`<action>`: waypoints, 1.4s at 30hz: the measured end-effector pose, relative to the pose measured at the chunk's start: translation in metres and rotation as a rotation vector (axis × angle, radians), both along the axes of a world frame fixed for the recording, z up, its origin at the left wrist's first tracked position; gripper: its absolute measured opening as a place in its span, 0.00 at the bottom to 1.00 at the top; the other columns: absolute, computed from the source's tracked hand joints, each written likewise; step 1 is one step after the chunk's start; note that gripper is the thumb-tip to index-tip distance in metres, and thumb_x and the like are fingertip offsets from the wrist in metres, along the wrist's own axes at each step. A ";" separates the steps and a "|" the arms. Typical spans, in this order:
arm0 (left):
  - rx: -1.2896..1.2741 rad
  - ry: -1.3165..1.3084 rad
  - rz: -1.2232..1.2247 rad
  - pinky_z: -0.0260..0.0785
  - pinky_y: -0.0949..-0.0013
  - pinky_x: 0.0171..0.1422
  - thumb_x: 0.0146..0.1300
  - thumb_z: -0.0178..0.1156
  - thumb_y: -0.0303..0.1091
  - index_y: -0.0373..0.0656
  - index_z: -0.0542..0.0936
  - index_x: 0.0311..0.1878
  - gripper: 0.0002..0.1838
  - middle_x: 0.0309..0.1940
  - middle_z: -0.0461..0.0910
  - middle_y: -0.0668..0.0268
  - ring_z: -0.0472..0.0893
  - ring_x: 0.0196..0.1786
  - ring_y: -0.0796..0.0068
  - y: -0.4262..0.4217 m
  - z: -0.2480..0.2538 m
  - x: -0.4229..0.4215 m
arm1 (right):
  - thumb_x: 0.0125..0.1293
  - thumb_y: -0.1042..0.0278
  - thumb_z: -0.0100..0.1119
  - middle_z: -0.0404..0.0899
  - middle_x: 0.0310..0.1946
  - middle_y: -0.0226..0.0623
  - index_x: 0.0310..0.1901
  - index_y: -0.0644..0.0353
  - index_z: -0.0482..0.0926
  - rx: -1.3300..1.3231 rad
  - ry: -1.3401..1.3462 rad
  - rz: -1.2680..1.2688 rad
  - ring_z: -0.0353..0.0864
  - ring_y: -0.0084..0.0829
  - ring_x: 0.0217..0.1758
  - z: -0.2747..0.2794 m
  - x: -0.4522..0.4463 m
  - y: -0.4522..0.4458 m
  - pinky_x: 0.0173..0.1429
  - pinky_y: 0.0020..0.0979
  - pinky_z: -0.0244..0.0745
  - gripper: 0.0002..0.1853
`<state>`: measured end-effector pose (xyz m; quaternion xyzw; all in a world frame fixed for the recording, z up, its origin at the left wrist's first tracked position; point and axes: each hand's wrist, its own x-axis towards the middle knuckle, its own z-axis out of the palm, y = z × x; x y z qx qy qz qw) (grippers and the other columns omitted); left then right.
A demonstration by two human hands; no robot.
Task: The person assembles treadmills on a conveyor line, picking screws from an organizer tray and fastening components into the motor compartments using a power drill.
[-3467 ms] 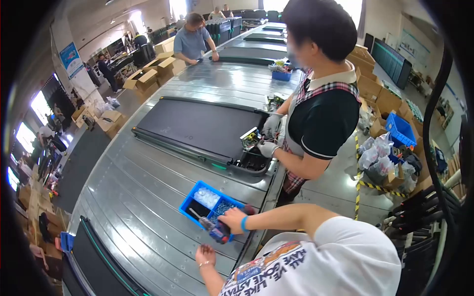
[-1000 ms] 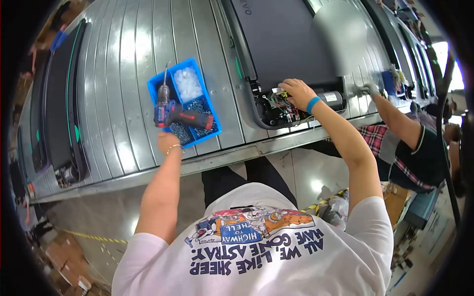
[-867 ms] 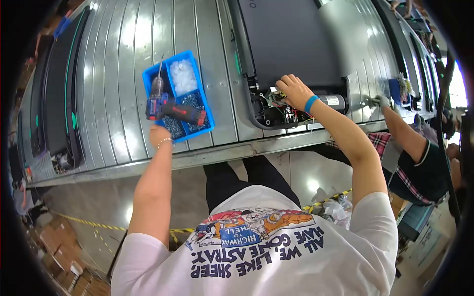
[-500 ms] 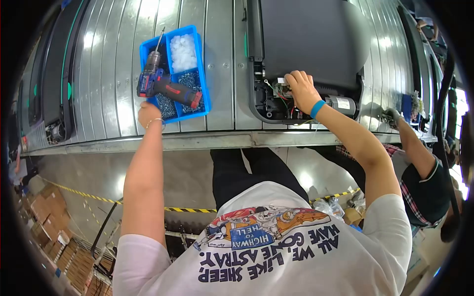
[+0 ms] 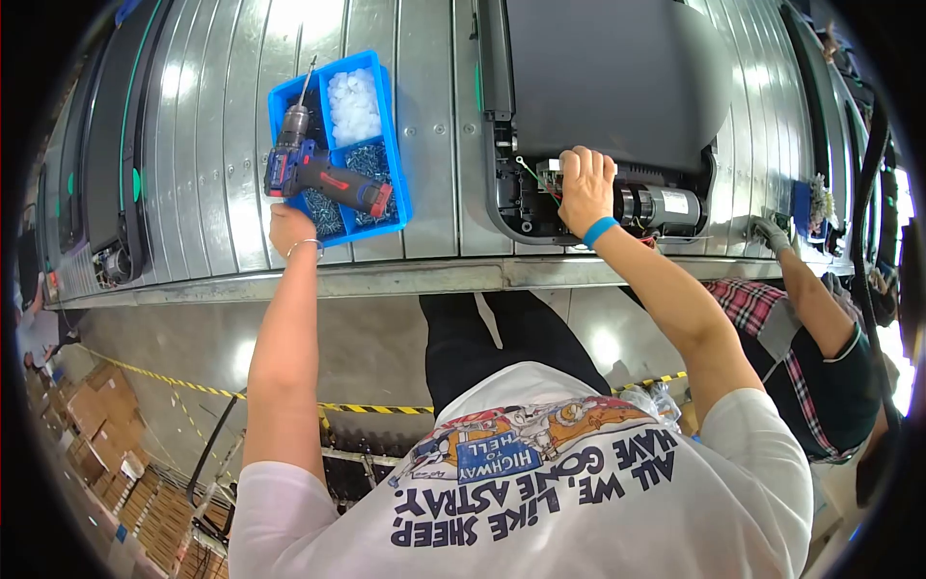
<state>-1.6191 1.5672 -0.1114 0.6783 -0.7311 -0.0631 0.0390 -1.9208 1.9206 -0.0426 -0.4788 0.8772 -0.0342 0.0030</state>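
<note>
A blue compartment bin holds small screws and white plastic pieces. A cordless drill lies across it, its bit pointing away from me. My left hand is closed at the bin's near left corner, fingertips partly hidden. My right hand has its fingers curled over a small circuit board with white connectors, in the open motor bay of a black treadmill deck. Just right of this hand sits a black cylindrical motor. Thin wires run below the board.
The slatted metal conveyor has a raised front rail. More treadmill decks stand at far left and far right. A co-worker's gloved hand is at the right, near a blue bin. Cardboard boxes lie behind yellow-black tape.
My right hand has turned over the circuit board, fingers now pointing away from me. The bin, drill and my left hand have shifted slightly left in view. The co-worker's arm has moved slightly.
</note>
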 end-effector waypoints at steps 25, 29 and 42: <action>0.411 1.015 -0.719 0.57 0.55 0.70 0.50 0.52 0.24 0.27 0.58 0.66 0.36 0.60 0.66 0.42 0.69 0.62 0.49 0.050 0.020 0.004 | 0.42 0.65 0.67 0.73 0.41 0.45 0.64 0.68 0.60 -0.158 -0.235 -0.192 0.72 0.41 0.49 0.071 0.190 -0.193 0.50 0.36 0.65 0.45; 0.328 0.769 -0.803 0.47 0.53 0.75 0.47 0.51 0.22 0.23 0.52 0.68 0.41 0.65 0.59 0.35 0.62 0.67 0.42 0.052 0.021 0.008 | 0.56 0.67 0.56 0.75 0.43 0.43 0.64 0.65 0.61 -0.102 -0.287 -0.273 0.73 0.39 0.49 0.044 0.185 -0.211 0.49 0.37 0.64 0.33; 0.282 0.382 -1.371 0.66 0.53 0.55 0.55 0.54 0.29 0.31 0.73 0.51 0.19 0.45 0.76 0.44 0.76 0.48 0.46 0.093 0.049 -0.092 | 0.37 0.68 0.67 0.79 0.35 0.50 0.49 0.59 0.68 -0.593 -0.722 -0.258 0.78 0.53 0.43 0.156 0.126 -0.106 0.49 0.45 0.71 0.31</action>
